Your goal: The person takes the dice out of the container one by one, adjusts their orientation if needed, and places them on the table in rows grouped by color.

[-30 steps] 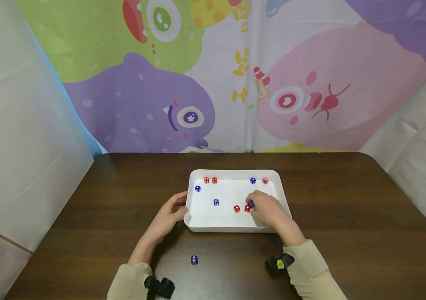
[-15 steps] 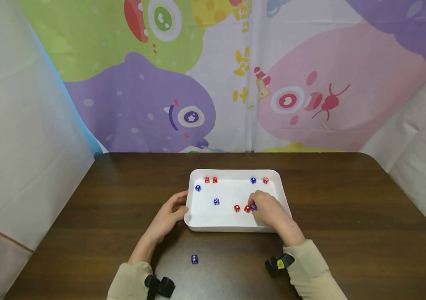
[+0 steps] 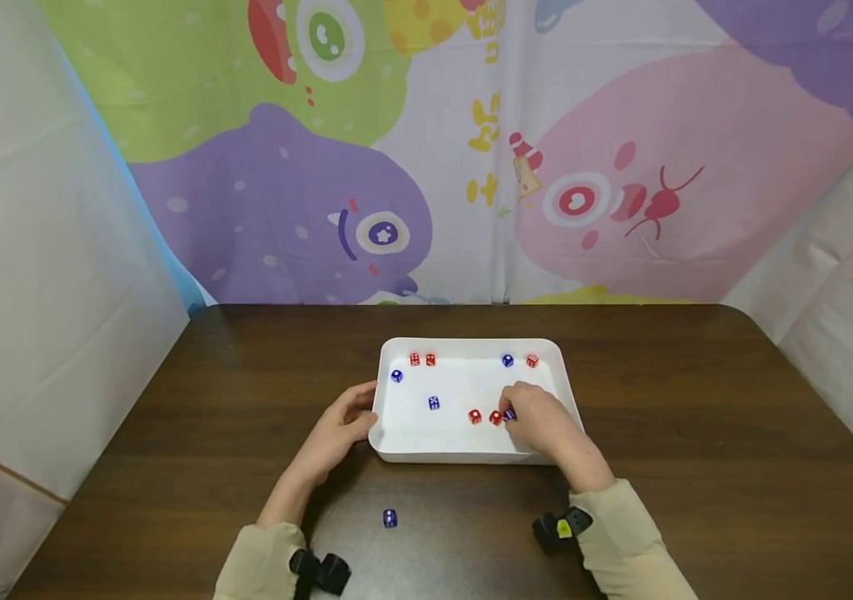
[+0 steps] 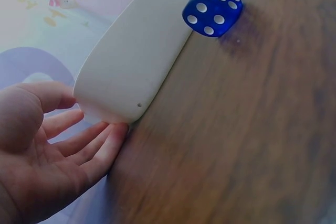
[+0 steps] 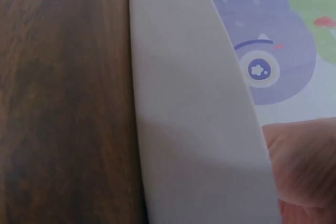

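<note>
A shallow white tray (image 3: pixel 464 457) holds several red and blue dice. My right hand (image 3: pixel 544 423) reaches over its near right side, fingers curled at a blue die (image 3: pixel 509 414) in a pinch. Right beside that die sits a red die (image 3: pixel 496 417), with another red die (image 3: pixel 474 417) to its left. My left hand (image 3: pixel 338 427) rests against the tray's left end from outside, fingers loosely extended; in the left wrist view its fingertips touch the white wall near the corner. The right wrist view shows only part of the right hand (image 5: pixel 304 166) behind the tray wall, hiding its fingertips.
A loose blue die (image 3: pixel 390 518) lies on the brown table (image 3: pixel 681 400) in front of the tray. Along the tray's back are red dice at the left corner, and a blue die (image 3: pixel 508 361) beside a red die (image 3: pixel 533 361) at the right. A cartoon-printed curtain hangs behind.
The right hand has drawn the pinched blue die slightly right and nearer, to beside the red die, which stays put. The left hand has not visibly moved.
</note>
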`<state>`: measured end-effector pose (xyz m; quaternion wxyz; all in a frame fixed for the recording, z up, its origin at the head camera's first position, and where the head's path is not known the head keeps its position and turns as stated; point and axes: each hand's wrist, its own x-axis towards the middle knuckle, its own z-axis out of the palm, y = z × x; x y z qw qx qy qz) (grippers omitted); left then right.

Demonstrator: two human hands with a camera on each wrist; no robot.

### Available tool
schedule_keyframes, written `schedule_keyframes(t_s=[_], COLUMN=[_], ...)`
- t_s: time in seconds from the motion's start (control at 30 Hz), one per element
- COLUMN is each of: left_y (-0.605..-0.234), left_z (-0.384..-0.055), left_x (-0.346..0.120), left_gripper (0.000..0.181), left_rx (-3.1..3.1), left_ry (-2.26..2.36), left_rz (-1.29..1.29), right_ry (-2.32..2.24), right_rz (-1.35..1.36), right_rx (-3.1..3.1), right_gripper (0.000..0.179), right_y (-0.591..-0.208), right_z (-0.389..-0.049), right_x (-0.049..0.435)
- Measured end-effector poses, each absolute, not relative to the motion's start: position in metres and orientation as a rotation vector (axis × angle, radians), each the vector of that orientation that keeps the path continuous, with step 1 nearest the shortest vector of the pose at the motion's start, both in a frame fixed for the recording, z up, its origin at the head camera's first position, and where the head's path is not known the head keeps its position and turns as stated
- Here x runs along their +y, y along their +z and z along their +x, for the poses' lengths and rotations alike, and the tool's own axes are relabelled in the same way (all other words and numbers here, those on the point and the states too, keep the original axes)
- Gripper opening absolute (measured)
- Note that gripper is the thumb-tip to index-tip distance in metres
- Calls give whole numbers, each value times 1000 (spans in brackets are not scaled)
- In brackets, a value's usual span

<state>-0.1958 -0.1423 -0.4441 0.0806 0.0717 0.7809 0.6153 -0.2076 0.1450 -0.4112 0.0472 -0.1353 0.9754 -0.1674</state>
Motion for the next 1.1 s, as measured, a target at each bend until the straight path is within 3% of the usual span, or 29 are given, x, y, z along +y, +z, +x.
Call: schedule_keyframes(t_s=[1.1], left_y=[-441], left_z=[-195], left_x=[-142], left_gripper=[47], left_rx=[2312], left_ry=[1845], left_rz=[221], right_ry=[-500], right_rz=[-689], right_rx=[3080], right_gripper=[8], right_y=[-381], right_z=[-188], right_x=[129])
